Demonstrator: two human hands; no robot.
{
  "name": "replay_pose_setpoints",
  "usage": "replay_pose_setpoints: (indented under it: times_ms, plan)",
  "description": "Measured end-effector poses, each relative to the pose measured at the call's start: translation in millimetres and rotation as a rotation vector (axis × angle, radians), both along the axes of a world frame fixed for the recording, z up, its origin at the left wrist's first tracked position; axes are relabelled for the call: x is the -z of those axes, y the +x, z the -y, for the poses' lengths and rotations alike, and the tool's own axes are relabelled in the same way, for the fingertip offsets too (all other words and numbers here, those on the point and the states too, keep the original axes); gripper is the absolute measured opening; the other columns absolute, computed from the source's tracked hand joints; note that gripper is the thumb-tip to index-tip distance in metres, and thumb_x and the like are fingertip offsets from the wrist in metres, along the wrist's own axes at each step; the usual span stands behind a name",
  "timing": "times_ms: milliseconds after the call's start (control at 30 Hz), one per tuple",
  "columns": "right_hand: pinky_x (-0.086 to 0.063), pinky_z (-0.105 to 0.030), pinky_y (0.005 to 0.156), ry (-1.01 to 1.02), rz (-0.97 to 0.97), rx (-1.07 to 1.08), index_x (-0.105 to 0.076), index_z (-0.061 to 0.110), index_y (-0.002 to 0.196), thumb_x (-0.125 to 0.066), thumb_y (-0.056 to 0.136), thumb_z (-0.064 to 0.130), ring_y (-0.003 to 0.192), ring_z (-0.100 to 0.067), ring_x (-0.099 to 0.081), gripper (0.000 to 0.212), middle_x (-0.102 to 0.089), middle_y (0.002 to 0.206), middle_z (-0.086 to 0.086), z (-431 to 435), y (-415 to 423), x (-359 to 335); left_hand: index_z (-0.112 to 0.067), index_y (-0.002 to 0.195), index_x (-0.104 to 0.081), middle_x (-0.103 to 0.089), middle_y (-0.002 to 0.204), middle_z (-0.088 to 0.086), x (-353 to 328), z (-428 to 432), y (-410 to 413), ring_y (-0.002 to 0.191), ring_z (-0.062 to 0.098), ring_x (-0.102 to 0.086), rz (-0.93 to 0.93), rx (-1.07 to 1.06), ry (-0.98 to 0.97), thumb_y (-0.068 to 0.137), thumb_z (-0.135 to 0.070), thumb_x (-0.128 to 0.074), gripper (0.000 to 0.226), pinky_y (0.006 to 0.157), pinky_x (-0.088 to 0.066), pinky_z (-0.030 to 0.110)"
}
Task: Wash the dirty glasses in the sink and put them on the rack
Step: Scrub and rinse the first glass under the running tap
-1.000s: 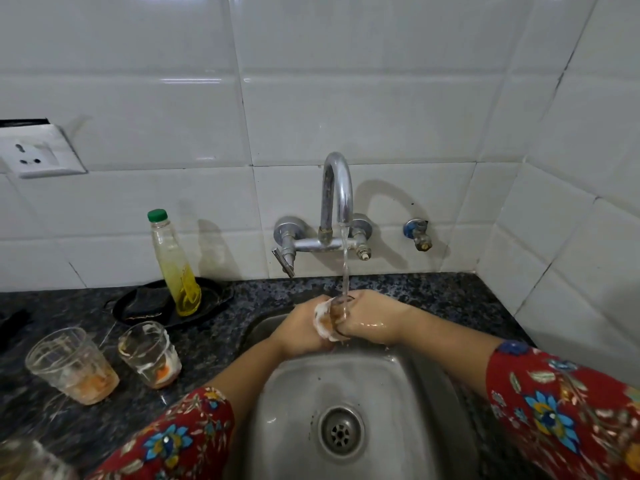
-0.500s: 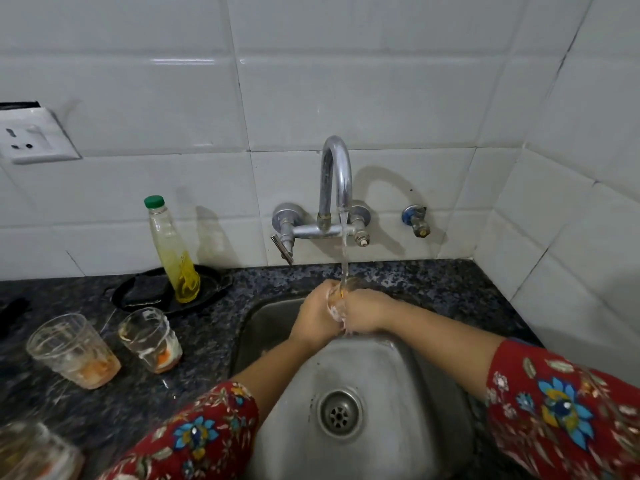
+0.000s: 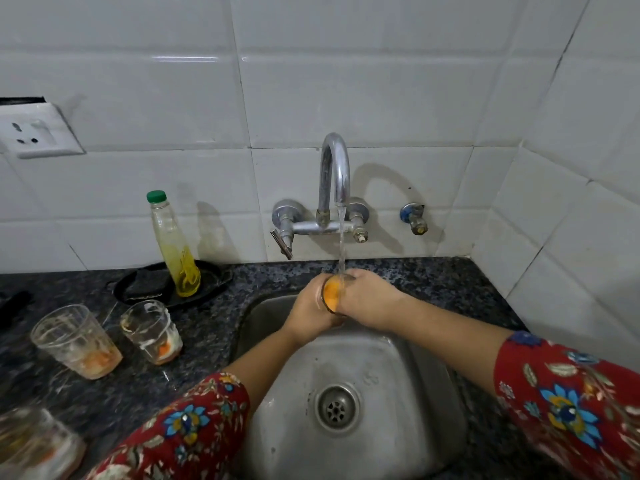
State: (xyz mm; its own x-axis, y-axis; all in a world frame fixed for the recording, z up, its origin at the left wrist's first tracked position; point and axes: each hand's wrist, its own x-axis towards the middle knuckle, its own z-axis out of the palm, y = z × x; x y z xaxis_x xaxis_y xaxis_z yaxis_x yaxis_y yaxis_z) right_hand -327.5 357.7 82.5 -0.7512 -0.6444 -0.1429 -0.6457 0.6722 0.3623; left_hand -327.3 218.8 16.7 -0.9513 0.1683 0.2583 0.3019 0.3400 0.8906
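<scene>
Left hand and right hand both grip the glass under the tap, at the sink back edge, glass mostly hidden.

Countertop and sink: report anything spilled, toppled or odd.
Nothing spilled or toppled. The larger glass and smaller glass left of the sink stand upright, streaked with orange residue. Left hand and right hand grip a third glass under the running tap.

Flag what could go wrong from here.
1. The glass, wet under the water stream, could slip from the left hand and right hand and hit the steel sink.
2. The left sleeve is close to the lower-left glass; an elbow swing might knock it over.
</scene>
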Motion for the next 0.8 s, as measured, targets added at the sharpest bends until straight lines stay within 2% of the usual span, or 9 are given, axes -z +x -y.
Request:
replay_pose_setpoints:
  times_ms: [67, 167, 300, 367, 467, 600, 667, 733, 800]
  plan:
    - [-0.044, -0.037, 0.094, -0.022, 0.031, 0.112, -0.06, 0.007, 0.113, -0.048, 0.091, 0.003, 0.108, -0.029, -0.06, 0.025, -0.064, 0.116, -0.009, 3, 6, 3, -0.017, 0.102, -0.065, -0.07, 0.098, -0.003, 0, -6, 3, 0.094, 0.007, -0.068, 0.034, -0.043, -0.033, 0.065, -0.007, -0.079, 0.041, 0.083, -0.057, 0.034]
    - [-0.05, -0.037, 0.085, -0.167, 0.17, 0.161, -0.062, 0.008, 0.112, -0.052, 0.09, 0.012, 0.104, -0.032, -0.062, 0.024, -0.065, 0.113, -0.013, 8, 8, 5, -0.032, 0.097, -0.06, -0.066, 0.094, -0.013, 1, -12, 11, 0.093, 0.004, -0.065, 0.02, -0.19, -0.069, 0.069, -0.024, -0.074, 0.032, 0.078, -0.053, 0.022]
    - [-0.042, -0.037, 0.092, -0.155, 0.105, 0.066, -0.06, 0.004, 0.114, -0.04, 0.096, 0.005, 0.11, -0.032, -0.058, 0.027, -0.063, 0.117, -0.013, -6, 6, -5, -0.025, 0.11, -0.063, -0.061, 0.1, -0.02, -8, 4, 13, 0.087, -0.018, -0.059, 0.042, 0.009, -0.12, 0.064, -0.004, -0.086, 0.055, 0.088, -0.051, 0.018]
    - [-0.043, -0.035, 0.097, -0.077, 0.074, 0.009, -0.058, 0.006, 0.118, -0.042, 0.096, 0.004, 0.112, -0.029, -0.058, 0.028, -0.062, 0.121, -0.009, -10, 8, -6, -0.02, 0.11, -0.062, -0.061, 0.1, -0.015, -11, 4, 13, 0.088, -0.014, -0.059, 0.044, 0.023, -0.155, 0.065, -0.002, -0.085, 0.053, 0.085, -0.049, 0.013]
    - [-0.049, -0.038, 0.086, -0.151, 0.211, 0.089, -0.062, 0.007, 0.11, -0.056, 0.088, 0.011, 0.104, -0.032, -0.061, 0.023, -0.065, 0.111, -0.013, -2, 13, 1, -0.03, 0.101, -0.059, -0.062, 0.098, -0.018, -11, -5, 21, 0.094, 0.0, -0.062, 0.005, -0.125, -0.162, 0.071, -0.015, -0.079, 0.039, 0.08, -0.049, 0.019]
    - [-0.043, -0.038, 0.092, -0.199, 0.187, 0.059, -0.063, 0.009, 0.112, -0.047, 0.094, 0.013, 0.107, -0.033, -0.059, 0.024, -0.065, 0.113, -0.013, -8, 6, 2, -0.027, 0.098, -0.063, -0.061, 0.091, -0.023, -16, 4, 14, 0.089, -0.01, -0.063, 0.053, 0.028, -0.258, 0.069, -0.01, -0.081, 0.039, 0.073, -0.042, 0.001]
    - [-0.04, -0.036, 0.099, -0.196, 0.144, 0.032, -0.061, 0.01, 0.116, -0.044, 0.093, 0.005, 0.112, -0.029, -0.058, 0.029, -0.063, 0.119, -0.009, -10, 10, 1, -0.016, 0.105, -0.065, -0.064, 0.098, -0.013, -18, 8, 6, 0.093, 0.003, -0.063, 0.074, 0.097, -0.409, 0.066, -0.012, -0.081, 0.043, 0.078, -0.046, 0.007]
    - [-0.045, -0.037, 0.091, -0.161, 0.158, 0.096, -0.06, 0.008, 0.115, -0.047, 0.091, 0.005, 0.109, -0.031, -0.06, 0.027, -0.062, 0.119, -0.012, -2, 15, 4, -0.015, 0.104, -0.064, -0.067, 0.104, -0.003, -17, 7, 9, 0.097, 0.013, -0.065, 0.078, 0.072, -0.402, 0.064, -0.012, -0.081, 0.043, 0.086, -0.054, 0.028]
    - [-0.047, -0.034, 0.079, -0.218, 0.265, 0.084, -0.064, 0.01, 0.106, -0.053, 0.088, 0.012, 0.103, -0.031, -0.061, 0.021, -0.065, 0.111, -0.012, -1, 12, 12, -0.021, 0.099, -0.063, -0.069, 0.101, -0.003, -16, 5, 18, 0.094, 0.013, -0.066, 0.05, 0.015, -0.31, 0.064, -0.015, -0.08, 0.039, 0.084, -0.056, 0.037]
